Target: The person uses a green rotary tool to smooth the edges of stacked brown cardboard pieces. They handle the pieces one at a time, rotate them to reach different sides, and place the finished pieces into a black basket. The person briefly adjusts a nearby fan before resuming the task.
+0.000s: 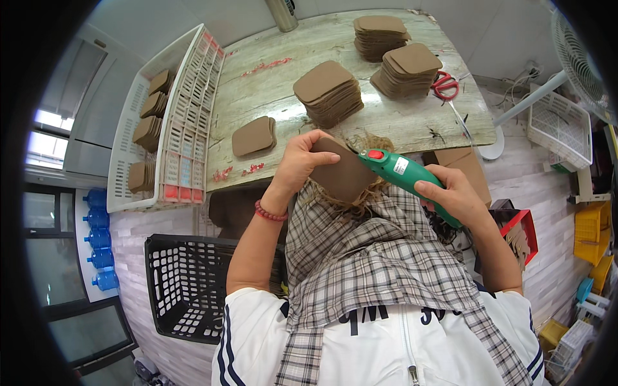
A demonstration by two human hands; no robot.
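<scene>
My left hand (301, 159) pinches a flat brown rounded piece (338, 172) by its upper left edge, thumb on top. Loose tan threads (370, 145) fringe the piece's far and right edges. In my right hand (456, 193) is a green handheld electric cutter (407, 177) with a red button, its tip against the piece's upper right edge. A plaid apron (360, 251) covers my lap below. On the table lie a short stack of brown pieces (253, 136) at the left and a taller stack (328, 93) just beyond my hands.
Two more brown stacks (381, 37) stand at the table's far right, near red-handled scissors (445, 87). A white basket (183, 138) holding several brown stacks stands left. A black crate (187, 283) is on the floor. At right are a fan (582, 55) and a red box (529, 238).
</scene>
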